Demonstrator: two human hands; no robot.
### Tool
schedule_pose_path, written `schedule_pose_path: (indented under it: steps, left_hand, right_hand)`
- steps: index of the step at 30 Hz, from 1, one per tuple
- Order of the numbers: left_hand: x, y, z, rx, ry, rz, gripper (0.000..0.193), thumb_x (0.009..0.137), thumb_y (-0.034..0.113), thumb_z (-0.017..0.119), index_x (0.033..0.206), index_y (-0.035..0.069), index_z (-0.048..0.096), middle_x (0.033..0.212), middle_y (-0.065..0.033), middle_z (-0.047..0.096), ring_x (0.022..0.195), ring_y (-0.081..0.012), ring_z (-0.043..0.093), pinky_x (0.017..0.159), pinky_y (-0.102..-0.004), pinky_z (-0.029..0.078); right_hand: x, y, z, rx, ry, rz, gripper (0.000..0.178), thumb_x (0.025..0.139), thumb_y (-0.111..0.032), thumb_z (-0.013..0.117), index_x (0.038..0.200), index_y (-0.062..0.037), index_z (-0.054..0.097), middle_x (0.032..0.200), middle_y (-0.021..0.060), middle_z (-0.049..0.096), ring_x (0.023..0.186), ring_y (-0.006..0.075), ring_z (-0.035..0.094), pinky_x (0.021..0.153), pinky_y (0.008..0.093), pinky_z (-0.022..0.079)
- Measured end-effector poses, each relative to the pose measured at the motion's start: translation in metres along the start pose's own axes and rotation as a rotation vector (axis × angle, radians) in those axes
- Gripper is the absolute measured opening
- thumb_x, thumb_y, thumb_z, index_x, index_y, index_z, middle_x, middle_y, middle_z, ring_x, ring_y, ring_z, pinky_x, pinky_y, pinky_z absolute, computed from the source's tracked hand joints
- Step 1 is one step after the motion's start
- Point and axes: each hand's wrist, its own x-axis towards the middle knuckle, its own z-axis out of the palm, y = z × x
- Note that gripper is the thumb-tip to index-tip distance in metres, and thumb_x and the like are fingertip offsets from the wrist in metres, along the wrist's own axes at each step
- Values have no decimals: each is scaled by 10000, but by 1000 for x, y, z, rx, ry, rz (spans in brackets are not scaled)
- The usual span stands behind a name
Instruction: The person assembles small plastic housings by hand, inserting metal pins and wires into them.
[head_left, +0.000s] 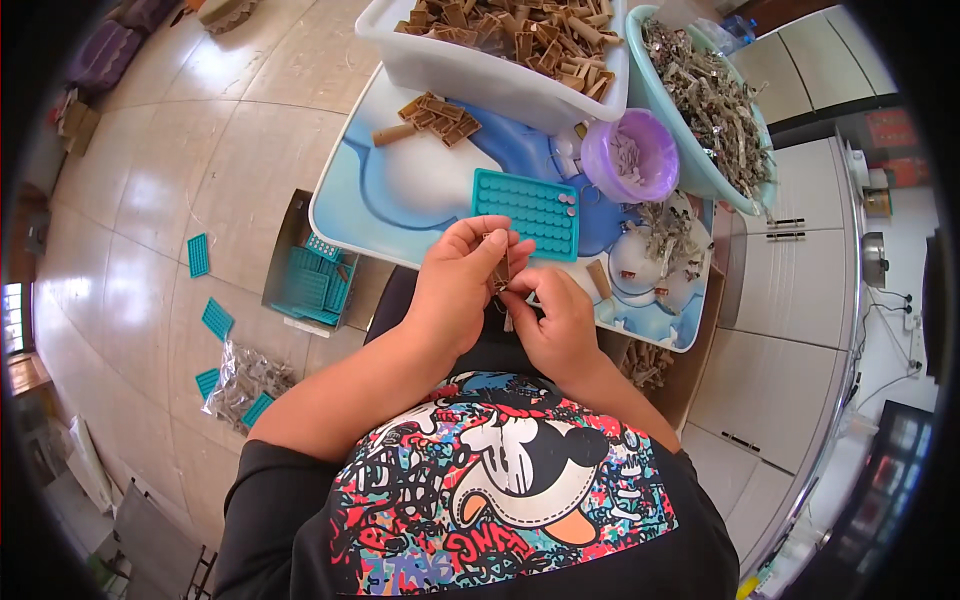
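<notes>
Close in front of my body, both hands meet over the near edge of a small table [400, 235]. My left hand [450, 285] pinches a small brown plastic casing [502, 268], partly hidden by the fingers. At the casing's lower end, my right hand [560, 320] has thumb and forefinger pressed together on something thin that I cannot make out. Just beyond the hands lies a teal tray [525, 212] with rows of round hollows and a few small discs at its right side. A loose brown piece [599, 280] rests right of my right hand.
A white bin [470, 75] of brown casings stands at the back, with a small casing pile [435, 118] before it. Right are a purple bucket [660, 160], a teal basin [640, 75] of wired parts and a wired-part heap [672, 235]. A box [292, 225] of trays sits left.
</notes>
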Motion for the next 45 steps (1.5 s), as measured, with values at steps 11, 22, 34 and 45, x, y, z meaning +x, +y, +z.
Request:
schedule_pose_path:
  steps: [11,22,34,45]
  left_hand:
    - [-2,1,0,75,25,-3,159,917,80,504,1056,2,502,976,-99,567,945,-221,600,824,-323,501]
    - [-3,-5,-2,108,4,-26,163,916,87,514,1052,-3,509,965,-102,571,938,-212,602,778,-312,511]
    - [2,1,0,145,-14,-66,206,923,106,507,1098,-4,516,974,-85,577,914,-206,619,808,-321,522]
    - [0,1,2,177,-7,-102,275,946,169,474,1144,-20,503,976,-97,572,908,-200,613,830,-323,518]
  right_hand:
    - [1,-5,-4,92,-54,-11,195,733,-9,652,917,-52,603,709,104,594,606,284,553,542,368,430]
    - [-1,0,-5,76,-124,46,194,742,-23,653,931,-58,628,753,114,638,660,258,615,580,321,464]
    - [-4,34,-66,-351,-26,32,379,708,-112,683,1079,-79,611,803,91,600,823,280,559,712,372,446]
    - [-8,60,-68,-315,-220,539,469,670,-192,736,1090,-41,590,777,83,585,794,270,546,716,374,439]
